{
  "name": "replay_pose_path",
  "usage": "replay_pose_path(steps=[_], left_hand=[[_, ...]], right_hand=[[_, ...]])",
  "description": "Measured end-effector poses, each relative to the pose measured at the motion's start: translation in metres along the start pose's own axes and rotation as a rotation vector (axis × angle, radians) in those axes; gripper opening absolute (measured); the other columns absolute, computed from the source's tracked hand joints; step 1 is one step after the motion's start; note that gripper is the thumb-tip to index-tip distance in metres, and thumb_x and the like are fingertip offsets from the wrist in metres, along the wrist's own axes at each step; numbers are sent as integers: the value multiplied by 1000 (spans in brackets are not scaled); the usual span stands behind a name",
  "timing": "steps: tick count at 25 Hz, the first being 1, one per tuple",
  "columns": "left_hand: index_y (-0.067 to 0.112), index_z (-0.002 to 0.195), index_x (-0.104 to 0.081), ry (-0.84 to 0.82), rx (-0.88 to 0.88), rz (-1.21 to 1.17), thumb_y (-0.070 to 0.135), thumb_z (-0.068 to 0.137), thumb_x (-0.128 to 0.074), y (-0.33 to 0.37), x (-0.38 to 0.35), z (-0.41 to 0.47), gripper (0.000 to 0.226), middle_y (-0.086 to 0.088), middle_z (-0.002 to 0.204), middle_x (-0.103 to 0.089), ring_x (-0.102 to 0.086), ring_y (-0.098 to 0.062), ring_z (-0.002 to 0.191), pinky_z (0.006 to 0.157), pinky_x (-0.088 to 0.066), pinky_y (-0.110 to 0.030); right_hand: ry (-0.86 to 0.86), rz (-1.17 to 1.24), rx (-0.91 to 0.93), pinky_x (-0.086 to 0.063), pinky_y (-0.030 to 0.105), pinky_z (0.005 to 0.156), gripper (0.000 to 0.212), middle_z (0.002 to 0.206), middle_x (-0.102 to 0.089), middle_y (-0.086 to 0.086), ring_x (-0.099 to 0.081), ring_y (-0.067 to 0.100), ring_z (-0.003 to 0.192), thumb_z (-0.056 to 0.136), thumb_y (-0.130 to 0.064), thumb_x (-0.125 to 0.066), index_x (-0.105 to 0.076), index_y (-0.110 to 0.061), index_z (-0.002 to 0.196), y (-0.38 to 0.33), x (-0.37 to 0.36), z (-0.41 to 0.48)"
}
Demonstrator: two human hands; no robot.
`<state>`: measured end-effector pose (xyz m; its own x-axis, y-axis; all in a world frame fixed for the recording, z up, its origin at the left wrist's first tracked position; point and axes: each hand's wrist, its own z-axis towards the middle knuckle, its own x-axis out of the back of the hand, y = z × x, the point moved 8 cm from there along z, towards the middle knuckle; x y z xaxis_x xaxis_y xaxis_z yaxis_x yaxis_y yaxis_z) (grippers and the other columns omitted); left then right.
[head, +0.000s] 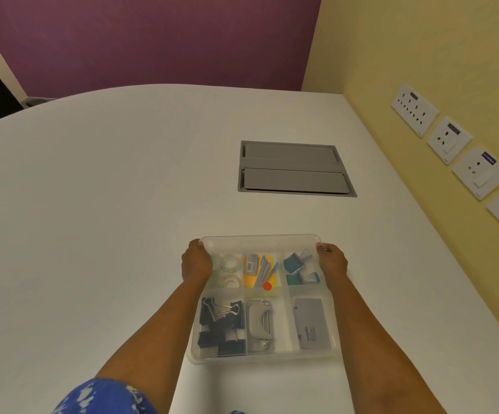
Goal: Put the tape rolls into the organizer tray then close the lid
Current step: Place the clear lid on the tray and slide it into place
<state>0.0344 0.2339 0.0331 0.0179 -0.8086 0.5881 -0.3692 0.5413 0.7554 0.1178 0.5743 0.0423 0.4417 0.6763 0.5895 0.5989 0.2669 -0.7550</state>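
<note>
A clear plastic organizer tray [195, 357] sits on the white table close to me. Two clear tape rolls [229, 262] lie one behind the other in its far-left compartment. A translucent lid [260, 239] lies over the tray, and the contents show through it. My left hand [196, 262] grips the lid's far-left corner. My right hand [332, 259] grips its far-right corner. I cannot tell whether the lid's far edge is seated or still raised.
Other compartments hold black binder clips [221, 324], a grey hole punch [260, 322], a grey box [312, 322], sticky notes [261, 273] and teal clips [297, 268]. A grey cable hatch [293, 168] is set in the table beyond. Wall sockets [448, 138] line the yellow wall at right.
</note>
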Motion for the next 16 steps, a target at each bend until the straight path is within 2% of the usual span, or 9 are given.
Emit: replay_pose_path(steps=[6, 16], left_hand=[[6, 129, -49, -18, -7, 31, 26, 105, -27, -20, 5, -28, 39, -19, 128, -59, -58, -37, 114, 99, -46, -46], [4, 123, -55, 7, 47, -24, 26, 104, -26, -56, 18, -91, 40, -20, 120, -62, -60, -38, 108, 95, -48, -43]], right_hand=[[-31, -63, 6, -44, 43, 102, 43, 131, -58, 18, -54, 34, 119, 102, -34, -37, -54, -4, 127, 25, 11, -31], [-79, -124, 13, -44, 41, 98, 51, 126, -60, 20, -54, 37, 117, 101, -41, -33, -55, -1, 124, 66, 31, -83]])
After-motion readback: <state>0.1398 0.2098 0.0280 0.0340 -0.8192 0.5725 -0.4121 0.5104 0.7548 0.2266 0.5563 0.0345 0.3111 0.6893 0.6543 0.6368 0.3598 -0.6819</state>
